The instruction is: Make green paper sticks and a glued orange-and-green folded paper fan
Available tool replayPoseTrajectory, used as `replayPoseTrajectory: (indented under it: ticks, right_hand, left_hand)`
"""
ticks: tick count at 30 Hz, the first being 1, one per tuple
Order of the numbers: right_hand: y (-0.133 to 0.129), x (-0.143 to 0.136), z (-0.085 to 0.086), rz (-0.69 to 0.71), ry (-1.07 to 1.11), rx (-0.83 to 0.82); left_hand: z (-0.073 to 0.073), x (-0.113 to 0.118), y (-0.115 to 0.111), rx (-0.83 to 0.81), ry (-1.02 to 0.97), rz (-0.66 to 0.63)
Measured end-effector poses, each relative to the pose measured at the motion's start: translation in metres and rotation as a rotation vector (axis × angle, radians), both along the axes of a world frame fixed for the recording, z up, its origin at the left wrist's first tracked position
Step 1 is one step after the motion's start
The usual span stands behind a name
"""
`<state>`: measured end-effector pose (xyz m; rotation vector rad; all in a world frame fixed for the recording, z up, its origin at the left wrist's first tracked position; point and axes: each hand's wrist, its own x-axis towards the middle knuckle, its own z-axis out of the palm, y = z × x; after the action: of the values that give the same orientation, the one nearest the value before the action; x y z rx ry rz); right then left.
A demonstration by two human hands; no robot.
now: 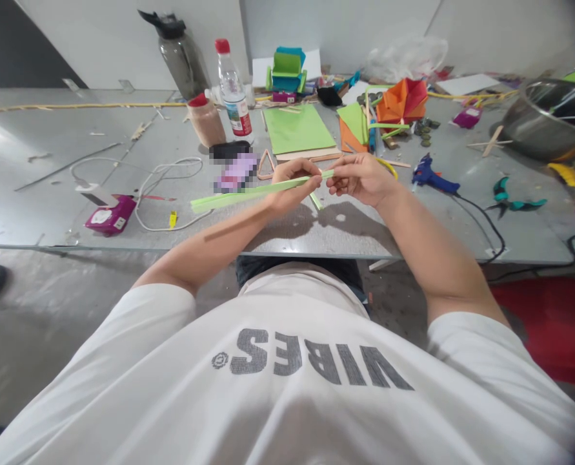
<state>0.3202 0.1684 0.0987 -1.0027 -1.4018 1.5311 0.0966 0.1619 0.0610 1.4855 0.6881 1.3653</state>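
A long folded strip of light green paper runs across my body above the table's front part. My left hand is closed on it near its right end, with the long part sticking out to the left. My right hand pinches the short right end between thumb and fingers. Below the hands, another narrow green piece slants down; whether it joins the strip I cannot tell. Behind my left hand lie a small triangular frame and a sheet of green paper.
To the right lie a blue glue gun, teal-handled pliers and a metal bowl. A bottle, a jar and an orange paper shape stand behind. On the left, a white cable loops near a purple power block.
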Motion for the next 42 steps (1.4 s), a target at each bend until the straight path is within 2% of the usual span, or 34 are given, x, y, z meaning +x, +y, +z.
replayPoseTrajectory:
  ticks: [5, 7, 10, 12, 15, 20, 24, 27, 33, 38, 40, 42]
  right_hand:
    - [0.006, 0.002, -0.004, -0.078, -0.046, -0.001]
    - [0.008, 0.000, -0.008, -0.104, -0.069, 0.046]
    - [0.008, 0.000, -0.010, -0.086, -0.079, 0.055]
    - [0.007, 0.003, -0.007, -0.050, -0.082, 0.026]
    - [0.008, 0.010, -0.001, -0.036, -0.081, -0.015]
    - [0.013, 0.017, 0.000, -0.098, -0.098, 0.057]
    - [0.015, 0.016, -0.007, -0.059, -0.177, 0.156]
    - [0.017, 0.018, -0.007, -0.050, -0.211, 0.141]
    - [0.028, 0.030, 0.000, -0.239, -0.215, 0.059]
    - [0.033, 0.031, -0.005, -0.355, -0.238, 0.156]
    - [0.030, 0.027, -0.008, -0.332, -0.225, 0.196]
    - [0.026, 0.021, -0.010, -0.250, -0.170, 0.183]
  left_hand:
    - [-0.002, -0.001, 0.001, 0.001, -0.008, 0.015]
    - [-0.004, -0.002, 0.004, 0.067, -0.005, 0.002]
    - [-0.010, -0.004, 0.012, 0.220, 0.058, 0.057]
    - [-0.015, -0.004, 0.020, 0.310, 0.098, 0.102]
    - [-0.021, -0.004, 0.028, 0.367, 0.097, 0.099]
    - [-0.025, -0.003, 0.030, 0.372, 0.066, 0.062]
    - [-0.021, -0.004, 0.027, 0.376, 0.080, 0.074]
    - [-0.017, -0.006, 0.024, 0.343, 0.095, 0.073]
    - [-0.018, -0.005, 0.027, 0.255, 0.026, 0.072]
    - [-0.021, -0.004, 0.031, 0.275, -0.002, 0.047]
    - [-0.022, -0.004, 0.032, 0.270, -0.006, 0.033]
    - [-0.023, -0.004, 0.033, 0.258, -0.004, 0.014]
